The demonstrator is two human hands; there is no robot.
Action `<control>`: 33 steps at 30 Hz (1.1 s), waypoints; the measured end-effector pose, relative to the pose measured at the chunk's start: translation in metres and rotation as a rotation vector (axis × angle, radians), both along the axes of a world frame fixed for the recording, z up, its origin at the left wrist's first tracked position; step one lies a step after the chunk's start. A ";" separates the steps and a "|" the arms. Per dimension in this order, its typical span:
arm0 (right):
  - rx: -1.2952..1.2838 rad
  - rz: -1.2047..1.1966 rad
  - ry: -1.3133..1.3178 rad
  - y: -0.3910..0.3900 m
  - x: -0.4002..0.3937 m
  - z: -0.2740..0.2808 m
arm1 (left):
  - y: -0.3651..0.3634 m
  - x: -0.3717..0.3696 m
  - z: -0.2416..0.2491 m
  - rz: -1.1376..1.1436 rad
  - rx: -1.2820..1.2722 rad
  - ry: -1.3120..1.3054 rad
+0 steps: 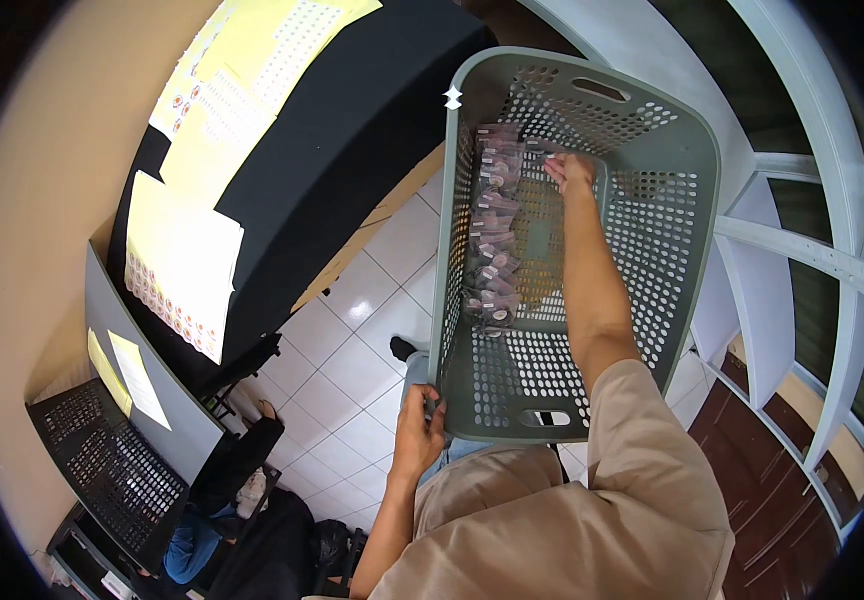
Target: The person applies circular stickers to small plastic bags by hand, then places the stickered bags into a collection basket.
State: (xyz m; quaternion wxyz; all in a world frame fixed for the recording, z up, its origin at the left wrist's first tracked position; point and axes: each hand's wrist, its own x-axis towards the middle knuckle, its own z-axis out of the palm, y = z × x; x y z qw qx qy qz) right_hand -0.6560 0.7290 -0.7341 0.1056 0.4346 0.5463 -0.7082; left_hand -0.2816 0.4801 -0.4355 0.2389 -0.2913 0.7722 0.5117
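A large grey-green perforated basket (652, 150) is in front of my body. Along its left inner side lie several small clear packets (497, 235) with white labels, in a row. My left hand (419, 430) is closed round the basket's near left rim. My right hand (570, 172) reaches down inside, at the far end of the row, its fingers pressed together beside a clear packet; whether it holds that packet is too small to tell.
A black-covered table (322, 130) at the left bears yellow and white sticker sheets (182, 260). Below it are a grey panel (142, 340) and a dark perforated basket (112, 470). White metal shelving (802, 245) stands at the right, over a tiled floor (352, 350).
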 end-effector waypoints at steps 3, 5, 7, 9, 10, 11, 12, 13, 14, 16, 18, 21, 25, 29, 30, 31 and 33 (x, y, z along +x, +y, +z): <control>-0.060 -0.022 0.055 -0.006 -0.012 0.004 | 0.000 0.005 -0.004 0.019 0.010 0.002; -0.224 -0.059 -0.011 -0.013 -0.026 0.009 | 0.000 0.007 -0.006 0.030 0.016 0.013; -0.250 -0.002 0.032 -0.019 -0.031 0.013 | 0.000 0.007 -0.006 0.035 0.023 0.003; -0.256 0.110 0.032 -0.025 -0.028 0.022 | 0.000 0.003 -0.001 0.028 0.014 -0.002; -0.256 0.113 0.032 -0.026 -0.021 0.028 | 0.000 0.002 0.000 0.023 0.008 -0.003; -0.179 0.124 0.043 -0.025 -0.017 0.027 | 0.001 0.004 -0.001 0.028 0.009 0.001; -0.103 0.135 0.057 -0.023 -0.014 0.023 | 0.002 0.007 -0.005 0.029 0.000 0.037; -0.104 0.141 0.061 -0.020 -0.010 0.020 | 0.002 0.008 -0.006 0.030 -0.011 0.072; -0.038 0.168 0.011 -0.012 -0.004 0.012 | 0.002 0.008 -0.005 0.037 -0.013 0.075; 0.027 0.206 -0.037 0.000 0.009 -0.004 | 0.002 0.006 -0.003 0.004 -0.033 0.120; 0.075 0.204 -0.091 0.007 0.022 -0.012 | 0.002 0.007 -0.002 0.038 -0.038 0.106; 0.126 0.260 -0.137 0.008 0.032 -0.005 | 0.001 0.009 -0.007 0.100 -0.041 0.100; 0.054 0.395 -0.215 0.001 0.042 -0.007 | 0.003 0.011 -0.004 0.210 0.018 0.084; 0.453 0.875 -0.557 -0.017 0.093 0.000 | 0.002 0.019 -0.013 0.151 0.019 0.068; 0.403 0.789 -0.566 -0.026 0.121 0.003 | 0.003 0.021 -0.015 0.153 0.025 0.065; 0.353 0.704 -0.576 -0.036 0.152 0.009 | 0.005 0.025 -0.017 0.161 0.053 0.068; 0.192 0.586 -0.743 -0.049 0.187 0.033 | 0.006 0.023 -0.016 0.172 0.086 0.071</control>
